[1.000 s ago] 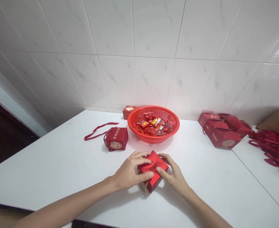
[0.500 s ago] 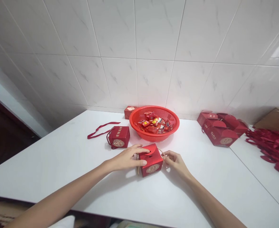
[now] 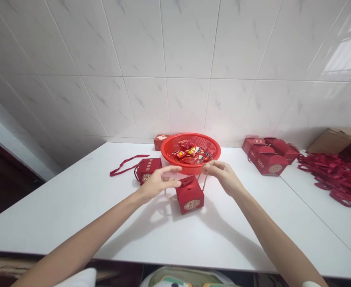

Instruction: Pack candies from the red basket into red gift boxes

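Left of the middle of the counter (image 3: pixel 58 215), a closed ribboned box (image 3: pixel 153 163) sits behind the left hand (image 3: pixel 153 185), whose fingers are spread, perhaps not touching the red box (image 3: pixel 190 197) midway between front and back edges. That box's top (image 3: pixel 190 185) looks folded over, but its left cord (image 3: pixel 169 197) hangs loose, while the right hand (image 3: pixel 223 177) pinches the right cord (image 3: pixel 205 183) upward, before the basket (image 3: pixel 218 150) at the back edge. Toward the right edge, several flap-topped boxes (image 3: pixel 269 161) and heaped ribbons (image 3: pixel 336 177) appear unused.
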`<state>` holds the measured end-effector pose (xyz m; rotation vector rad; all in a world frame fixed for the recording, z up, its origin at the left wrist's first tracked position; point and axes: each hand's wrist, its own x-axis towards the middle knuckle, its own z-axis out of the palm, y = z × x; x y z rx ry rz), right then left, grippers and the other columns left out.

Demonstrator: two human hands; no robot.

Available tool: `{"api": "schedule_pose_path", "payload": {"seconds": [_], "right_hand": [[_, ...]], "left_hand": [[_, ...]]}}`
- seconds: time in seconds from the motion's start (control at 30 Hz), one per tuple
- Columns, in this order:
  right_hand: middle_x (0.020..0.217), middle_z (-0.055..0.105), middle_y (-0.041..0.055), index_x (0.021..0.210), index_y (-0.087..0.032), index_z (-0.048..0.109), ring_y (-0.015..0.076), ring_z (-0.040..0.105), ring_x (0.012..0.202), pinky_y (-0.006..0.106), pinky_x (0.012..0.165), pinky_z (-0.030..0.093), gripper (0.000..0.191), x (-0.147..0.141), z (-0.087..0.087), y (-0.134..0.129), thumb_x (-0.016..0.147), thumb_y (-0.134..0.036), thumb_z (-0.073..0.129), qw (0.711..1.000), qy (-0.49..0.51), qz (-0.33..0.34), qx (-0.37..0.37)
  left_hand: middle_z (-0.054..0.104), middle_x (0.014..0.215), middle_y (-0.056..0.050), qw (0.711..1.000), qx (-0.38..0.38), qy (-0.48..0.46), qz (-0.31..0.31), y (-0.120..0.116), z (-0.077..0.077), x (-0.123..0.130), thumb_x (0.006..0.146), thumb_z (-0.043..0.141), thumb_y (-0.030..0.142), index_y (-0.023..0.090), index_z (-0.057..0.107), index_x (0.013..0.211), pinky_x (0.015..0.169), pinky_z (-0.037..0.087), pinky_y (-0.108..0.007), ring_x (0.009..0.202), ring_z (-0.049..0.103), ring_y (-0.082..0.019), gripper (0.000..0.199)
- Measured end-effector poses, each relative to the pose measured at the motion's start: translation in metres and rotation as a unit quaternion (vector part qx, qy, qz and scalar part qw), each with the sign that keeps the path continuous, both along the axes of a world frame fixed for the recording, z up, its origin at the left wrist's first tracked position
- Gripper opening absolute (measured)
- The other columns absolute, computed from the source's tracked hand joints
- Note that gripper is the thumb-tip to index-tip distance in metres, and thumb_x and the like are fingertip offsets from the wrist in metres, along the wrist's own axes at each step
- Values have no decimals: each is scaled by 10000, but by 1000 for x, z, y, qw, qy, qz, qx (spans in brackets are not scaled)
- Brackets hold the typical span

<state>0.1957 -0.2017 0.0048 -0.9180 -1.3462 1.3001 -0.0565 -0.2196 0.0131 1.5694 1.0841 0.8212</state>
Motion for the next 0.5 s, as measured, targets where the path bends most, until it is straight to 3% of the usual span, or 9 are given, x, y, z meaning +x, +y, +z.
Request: {"api": "schedule_pose_path", "payload": {"seconds": [0.1, 0.23, 0.37, 0.5], "right_hand": [[813, 676, 18, 790, -186, 637, 190, 626, 830, 342, 820, 473, 342, -8, 17, -3, 706, -487, 776, 998, -56, 30, 20], [812, 651, 4, 872, -192, 592, 182, 615, 781, 332, 751, 477, 346, -27, 31, -10, 709, -432, 780, 986, -134, 69, 73], [826, 662, -1, 887, -207, 549, 187, 622, 763, 324, 722, 473, 253, -55, 31, -15, 740, -308, 728, 956, -240, 57, 157], [811, 664, -16, 937, -218, 533, 186, 629, 742, 281, 659, 429, 178, -76, 28, -19, 788, -210, 631, 921, -343, 11, 185]], "left_hand": [[650, 1308, -138, 988, 23, -130, -81, -4, 20, -7, 799, 726, 465, 198, 618, 1288, 1066, 431, -507, 1236, 591, -355, 568], [383, 1586, -75, 962, 33, -198, -183, -12, 30, -10, 815, 711, 503, 330, 551, 1390, 1146, 338, -548, 1429, 389, -385, 620], [217, 1662, -41, 962, 27, -200, -185, -20, 27, -7, 799, 714, 515, 360, 471, 1461, 1187, 269, -565, 1486, 261, -389, 722], [211, 1664, -35, 966, 31, -187, -178, -21, 25, -8, 807, 697, 497, 349, 443, 1482, 1190, 267, -566, 1490, 243, -389, 736]]}}
